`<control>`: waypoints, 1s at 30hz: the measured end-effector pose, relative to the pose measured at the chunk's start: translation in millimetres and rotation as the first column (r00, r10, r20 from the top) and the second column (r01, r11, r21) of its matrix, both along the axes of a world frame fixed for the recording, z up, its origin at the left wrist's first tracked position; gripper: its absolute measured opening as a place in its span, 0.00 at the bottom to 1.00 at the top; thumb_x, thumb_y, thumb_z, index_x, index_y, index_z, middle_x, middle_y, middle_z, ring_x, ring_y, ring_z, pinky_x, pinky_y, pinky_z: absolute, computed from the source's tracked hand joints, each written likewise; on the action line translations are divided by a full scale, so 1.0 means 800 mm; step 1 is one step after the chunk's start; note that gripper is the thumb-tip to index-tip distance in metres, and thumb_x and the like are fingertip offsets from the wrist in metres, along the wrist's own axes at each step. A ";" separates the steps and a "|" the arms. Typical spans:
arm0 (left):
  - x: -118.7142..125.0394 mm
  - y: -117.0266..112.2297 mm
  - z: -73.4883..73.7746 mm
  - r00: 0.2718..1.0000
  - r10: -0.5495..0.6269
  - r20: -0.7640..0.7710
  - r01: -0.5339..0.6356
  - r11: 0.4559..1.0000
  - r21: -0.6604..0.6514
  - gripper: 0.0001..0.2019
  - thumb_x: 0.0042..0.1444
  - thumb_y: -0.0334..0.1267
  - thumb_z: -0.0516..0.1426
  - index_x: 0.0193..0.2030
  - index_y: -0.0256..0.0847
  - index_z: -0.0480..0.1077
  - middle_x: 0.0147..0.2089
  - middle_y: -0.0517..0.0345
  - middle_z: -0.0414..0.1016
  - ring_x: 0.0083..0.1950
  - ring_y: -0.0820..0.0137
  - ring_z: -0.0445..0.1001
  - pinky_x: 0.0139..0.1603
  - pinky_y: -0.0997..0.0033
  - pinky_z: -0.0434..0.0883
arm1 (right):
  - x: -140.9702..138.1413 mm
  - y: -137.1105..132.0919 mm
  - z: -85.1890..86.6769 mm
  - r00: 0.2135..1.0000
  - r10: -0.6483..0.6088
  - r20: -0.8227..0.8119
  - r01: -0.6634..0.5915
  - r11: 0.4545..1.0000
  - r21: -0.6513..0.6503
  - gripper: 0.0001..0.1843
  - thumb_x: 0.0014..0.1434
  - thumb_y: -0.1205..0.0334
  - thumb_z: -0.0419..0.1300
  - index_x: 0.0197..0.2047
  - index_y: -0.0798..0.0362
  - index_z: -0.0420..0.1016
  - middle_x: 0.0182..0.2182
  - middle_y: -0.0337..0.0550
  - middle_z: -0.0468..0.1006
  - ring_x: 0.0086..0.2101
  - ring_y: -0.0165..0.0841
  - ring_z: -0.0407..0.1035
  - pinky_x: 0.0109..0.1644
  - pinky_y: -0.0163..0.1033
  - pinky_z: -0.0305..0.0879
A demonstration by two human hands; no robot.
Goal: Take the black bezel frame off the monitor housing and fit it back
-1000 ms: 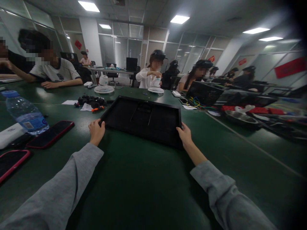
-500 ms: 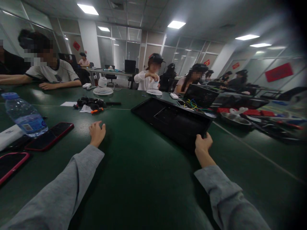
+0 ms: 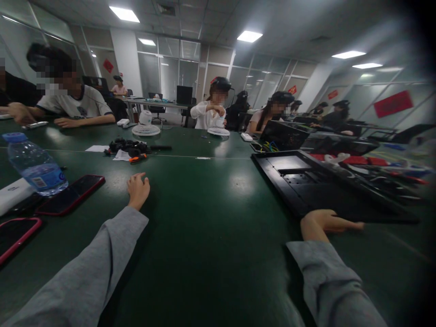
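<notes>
My left hand (image 3: 138, 190) rests on the green table (image 3: 204, 254) with fingers loosely bent and apart, holding nothing. A dark phone with a red edge (image 3: 73, 194) lies to its left. Over at the right, my right hand (image 3: 327, 225) grips the near edge of a black rectangular casing (image 3: 323, 186), a shallow panel with a raised rim and recessed slots. The casing is tilted, and its far left corner reaches toward the table's middle. Part of the right hand's grip is hidden under the casing's edge.
At the left stand a water bottle (image 3: 39, 165) and another red-edged phone (image 3: 17, 236). Black gear with an orange piece (image 3: 138, 158) lies farther back. Two white fans (image 3: 146, 130) sit near co-workers. Behind the casing are an open black case (image 3: 284, 135) and red items (image 3: 364, 160).
My right hand has swung the black casing to the right and turned it, so its slotted inside shows more. The left hand stays put. A co-worker's hand at the left has moved.
</notes>
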State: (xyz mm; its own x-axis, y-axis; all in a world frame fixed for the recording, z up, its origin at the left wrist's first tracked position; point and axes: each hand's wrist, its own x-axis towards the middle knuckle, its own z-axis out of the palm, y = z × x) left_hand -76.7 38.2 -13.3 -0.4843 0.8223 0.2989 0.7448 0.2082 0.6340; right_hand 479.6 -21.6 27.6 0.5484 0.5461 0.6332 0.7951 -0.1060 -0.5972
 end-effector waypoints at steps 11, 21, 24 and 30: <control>0.004 -0.002 0.004 1.000 0.000 0.025 0.001 1.000 -0.023 0.20 0.64 0.40 0.49 0.60 0.40 0.71 0.65 0.40 0.66 0.68 0.45 0.59 0.65 0.41 0.62 | 0.092 0.016 -0.044 0.521 -0.580 -0.626 0.692 0.717 -0.088 0.47 0.52 0.60 0.52 0.75 0.53 0.46 0.71 0.79 0.35 0.72 0.60 0.31 0.68 0.69 0.26; 0.002 -0.001 0.000 1.000 -0.008 0.016 0.008 1.000 -0.011 0.20 0.65 0.41 0.49 0.60 0.41 0.71 0.65 0.40 0.66 0.68 0.45 0.60 0.65 0.41 0.62 | 0.047 0.015 -0.020 0.851 -0.443 -0.280 0.515 0.808 0.287 0.44 0.57 0.65 0.47 0.77 0.57 0.44 0.72 0.72 0.46 0.72 0.52 0.40 0.69 0.70 0.34; 0.003 -0.001 0.002 1.000 -0.007 0.009 0.007 1.000 -0.014 0.20 0.65 0.41 0.50 0.60 0.41 0.71 0.65 0.40 0.66 0.68 0.45 0.60 0.65 0.42 0.62 | 0.014 0.017 0.002 0.948 -0.310 0.072 0.260 0.885 0.386 0.38 0.66 0.62 0.42 0.76 0.62 0.43 0.72 0.67 0.52 0.71 0.45 0.45 0.72 0.60 0.40; 0.006 -0.004 0.008 1.000 0.005 0.011 -0.005 1.000 -0.013 0.21 0.65 0.41 0.50 0.61 0.39 0.70 0.65 0.40 0.67 0.68 0.46 0.61 0.64 0.44 0.63 | -0.051 0.024 0.021 0.934 -0.018 0.356 -0.092 0.953 0.288 0.34 0.69 0.55 0.47 0.73 0.62 0.54 0.63 0.69 0.66 0.62 0.52 0.60 0.67 0.60 0.52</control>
